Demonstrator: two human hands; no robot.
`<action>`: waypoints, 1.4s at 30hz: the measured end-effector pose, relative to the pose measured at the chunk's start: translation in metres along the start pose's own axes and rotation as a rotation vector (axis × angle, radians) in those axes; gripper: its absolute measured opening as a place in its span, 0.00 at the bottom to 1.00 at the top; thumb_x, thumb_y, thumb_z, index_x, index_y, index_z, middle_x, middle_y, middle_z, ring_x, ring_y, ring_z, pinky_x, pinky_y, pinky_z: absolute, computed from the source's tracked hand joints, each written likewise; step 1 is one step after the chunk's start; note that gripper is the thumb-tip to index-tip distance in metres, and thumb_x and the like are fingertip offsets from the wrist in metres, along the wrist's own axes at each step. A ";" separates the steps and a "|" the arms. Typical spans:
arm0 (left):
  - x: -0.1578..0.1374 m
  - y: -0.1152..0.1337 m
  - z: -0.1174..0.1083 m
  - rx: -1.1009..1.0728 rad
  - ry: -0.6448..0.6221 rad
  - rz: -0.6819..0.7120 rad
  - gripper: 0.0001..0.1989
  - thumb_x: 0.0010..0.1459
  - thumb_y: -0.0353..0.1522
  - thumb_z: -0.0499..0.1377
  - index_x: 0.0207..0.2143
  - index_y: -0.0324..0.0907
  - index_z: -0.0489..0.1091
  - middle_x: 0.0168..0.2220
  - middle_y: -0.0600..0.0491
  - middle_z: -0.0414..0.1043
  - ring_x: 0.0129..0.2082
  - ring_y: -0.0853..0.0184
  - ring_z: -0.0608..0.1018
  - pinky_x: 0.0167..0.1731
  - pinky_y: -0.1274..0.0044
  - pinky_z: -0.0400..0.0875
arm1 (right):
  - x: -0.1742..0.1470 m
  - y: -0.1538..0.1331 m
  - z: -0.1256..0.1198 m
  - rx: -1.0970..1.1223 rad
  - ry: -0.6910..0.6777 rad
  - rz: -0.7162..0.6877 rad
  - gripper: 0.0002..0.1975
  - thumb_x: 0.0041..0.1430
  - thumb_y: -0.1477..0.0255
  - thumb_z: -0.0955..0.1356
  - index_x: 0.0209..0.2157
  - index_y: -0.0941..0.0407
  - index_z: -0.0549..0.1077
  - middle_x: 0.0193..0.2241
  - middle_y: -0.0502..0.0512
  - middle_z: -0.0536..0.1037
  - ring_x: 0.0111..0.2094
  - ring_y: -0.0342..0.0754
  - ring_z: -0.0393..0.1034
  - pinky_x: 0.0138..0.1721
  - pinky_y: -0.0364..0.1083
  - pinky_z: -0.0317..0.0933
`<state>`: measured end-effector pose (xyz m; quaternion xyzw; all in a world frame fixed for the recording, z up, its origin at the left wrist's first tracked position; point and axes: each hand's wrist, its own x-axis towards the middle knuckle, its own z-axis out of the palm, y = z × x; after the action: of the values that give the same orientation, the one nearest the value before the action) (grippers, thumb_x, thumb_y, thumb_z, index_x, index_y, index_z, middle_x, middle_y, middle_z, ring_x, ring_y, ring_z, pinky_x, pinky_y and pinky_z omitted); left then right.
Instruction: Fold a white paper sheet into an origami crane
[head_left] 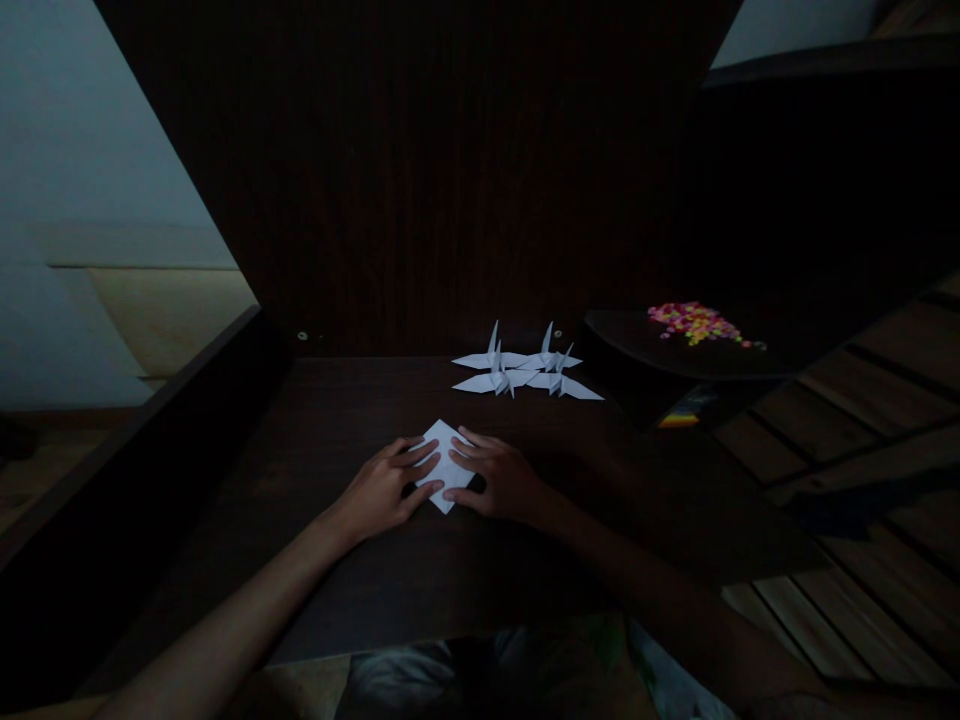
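A white sheet of paper folded into a diamond (444, 462) lies flat on the dark wooden desk, one corner toward me. My left hand (388, 485) rests on its left side, fingers spread and fingertips pressing on the paper. From the right, my right hand (499, 474) lies over the other side with its fingers apart, the thumb near the lower corner. Neither hand is wrapped round anything. Behind the paper stand several white folded paper cranes (499, 380), grouped close together with wings overlapping.
A dark upright panel (420, 200) backs the desk (337, 590), and a low side board (150, 470) bounds the left. On a rounded shelf (622, 335) at right lies a pile of small pink and yellow pieces (694, 323). Slatted wood (885, 400) shows beyond.
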<state>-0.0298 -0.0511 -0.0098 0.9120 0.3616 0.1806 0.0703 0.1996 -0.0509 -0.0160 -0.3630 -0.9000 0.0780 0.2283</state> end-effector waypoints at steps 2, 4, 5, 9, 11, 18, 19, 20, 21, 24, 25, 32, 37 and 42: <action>0.000 -0.001 0.001 -0.001 -0.020 -0.013 0.22 0.62 0.41 0.52 0.55 0.42 0.66 0.58 0.48 0.64 0.60 0.56 0.63 0.56 0.62 0.64 | 0.000 0.000 -0.002 0.006 -0.018 0.009 0.28 0.53 0.58 0.69 0.50 0.61 0.71 0.53 0.66 0.71 0.59 0.61 0.57 0.54 0.58 0.58; -0.001 -0.001 0.001 -0.019 -0.038 -0.010 0.23 0.62 0.41 0.51 0.56 0.42 0.64 0.60 0.48 0.61 0.61 0.57 0.61 0.58 0.62 0.60 | 0.000 -0.001 -0.004 0.017 -0.035 0.009 0.28 0.52 0.59 0.69 0.51 0.61 0.70 0.53 0.67 0.70 0.60 0.61 0.56 0.55 0.59 0.57; -0.001 -0.002 0.002 -0.030 -0.048 -0.005 0.24 0.61 0.42 0.51 0.57 0.43 0.63 0.61 0.48 0.59 0.62 0.58 0.60 0.59 0.61 0.58 | 0.000 -0.002 -0.005 0.024 -0.041 0.006 0.29 0.52 0.60 0.69 0.52 0.62 0.70 0.54 0.67 0.69 0.60 0.61 0.56 0.55 0.60 0.57; -0.003 -0.003 0.003 -0.056 -0.072 -0.006 0.28 0.60 0.43 0.53 0.60 0.43 0.58 0.62 0.46 0.55 0.62 0.59 0.59 0.61 0.61 0.54 | -0.001 -0.003 -0.007 0.050 -0.060 0.011 0.32 0.49 0.60 0.71 0.53 0.63 0.68 0.56 0.69 0.66 0.60 0.61 0.56 0.56 0.61 0.55; -0.003 -0.002 0.003 -0.055 -0.072 -0.013 0.28 0.60 0.44 0.53 0.60 0.43 0.59 0.62 0.46 0.55 0.62 0.59 0.59 0.61 0.61 0.54 | -0.001 -0.003 -0.006 0.055 -0.062 0.021 0.33 0.49 0.59 0.71 0.54 0.62 0.68 0.56 0.68 0.66 0.60 0.61 0.56 0.57 0.60 0.54; -0.003 0.000 0.002 -0.018 -0.058 -0.035 0.27 0.59 0.45 0.53 0.58 0.43 0.61 0.61 0.46 0.57 0.62 0.59 0.60 0.60 0.61 0.56 | -0.001 -0.003 -0.002 0.026 -0.075 0.029 0.32 0.52 0.58 0.69 0.54 0.63 0.67 0.57 0.67 0.65 0.61 0.61 0.54 0.58 0.60 0.53; -0.003 0.000 0.002 -0.012 -0.056 -0.031 0.27 0.60 0.44 0.53 0.58 0.43 0.61 0.61 0.46 0.57 0.61 0.59 0.60 0.60 0.61 0.56 | -0.001 -0.003 -0.003 0.022 -0.083 0.030 0.32 0.52 0.58 0.69 0.54 0.63 0.67 0.57 0.67 0.65 0.61 0.62 0.54 0.57 0.60 0.53; -0.003 0.000 0.002 -0.006 -0.053 -0.024 0.27 0.60 0.44 0.53 0.58 0.43 0.61 0.61 0.46 0.57 0.61 0.59 0.60 0.60 0.60 0.56 | 0.000 -0.004 -0.003 0.018 -0.093 0.028 0.32 0.52 0.58 0.68 0.54 0.63 0.67 0.57 0.67 0.65 0.61 0.62 0.54 0.57 0.60 0.53; -0.003 0.000 0.002 0.002 -0.052 -0.017 0.27 0.60 0.44 0.53 0.59 0.43 0.60 0.61 0.45 0.57 0.61 0.59 0.60 0.60 0.60 0.56 | 0.000 -0.004 -0.004 0.012 -0.100 0.025 0.31 0.53 0.59 0.68 0.54 0.62 0.67 0.58 0.66 0.64 0.61 0.62 0.54 0.57 0.61 0.52; -0.003 0.001 0.002 0.014 -0.037 0.015 0.28 0.60 0.43 0.53 0.61 0.42 0.57 0.61 0.44 0.57 0.61 0.58 0.60 0.60 0.58 0.53 | -0.001 -0.004 -0.006 -0.007 -0.115 0.008 0.27 0.56 0.63 0.67 0.56 0.59 0.66 0.59 0.65 0.62 0.61 0.61 0.53 0.56 0.61 0.52; -0.003 0.001 0.001 0.009 -0.031 0.028 0.28 0.61 0.42 0.53 0.61 0.43 0.56 0.61 0.45 0.57 0.61 0.58 0.60 0.61 0.58 0.53 | -0.001 -0.004 -0.006 -0.012 -0.119 0.004 0.27 0.56 0.64 0.67 0.56 0.58 0.66 0.59 0.65 0.62 0.61 0.61 0.53 0.56 0.61 0.52; -0.002 0.004 -0.001 -0.022 0.010 0.130 0.21 0.62 0.35 0.52 0.58 0.46 0.62 0.64 0.52 0.51 0.65 0.56 0.50 0.60 0.60 0.58 | 0.001 -0.004 -0.004 0.007 -0.080 0.038 0.25 0.54 0.64 0.67 0.54 0.56 0.68 0.58 0.61 0.65 0.60 0.60 0.54 0.53 0.60 0.55; -0.002 0.004 -0.004 -0.025 -0.106 0.136 0.20 0.64 0.36 0.49 0.58 0.46 0.61 0.62 0.52 0.57 0.63 0.61 0.57 0.61 0.64 0.57 | 0.001 -0.002 -0.003 0.030 -0.020 0.025 0.24 0.54 0.62 0.68 0.51 0.57 0.70 0.55 0.61 0.68 0.56 0.59 0.58 0.50 0.59 0.57; -0.002 0.004 -0.001 -0.064 -0.116 0.080 0.22 0.64 0.38 0.50 0.59 0.45 0.60 0.62 0.51 0.57 0.62 0.62 0.58 0.62 0.64 0.54 | 0.001 -0.001 -0.004 0.065 -0.020 -0.004 0.23 0.52 0.65 0.69 0.50 0.56 0.71 0.54 0.60 0.70 0.54 0.58 0.60 0.50 0.58 0.58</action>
<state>-0.0286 -0.0553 -0.0083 0.9319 0.3144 0.1416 0.1129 0.2006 -0.0513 -0.0122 -0.3529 -0.8999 0.1106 0.2311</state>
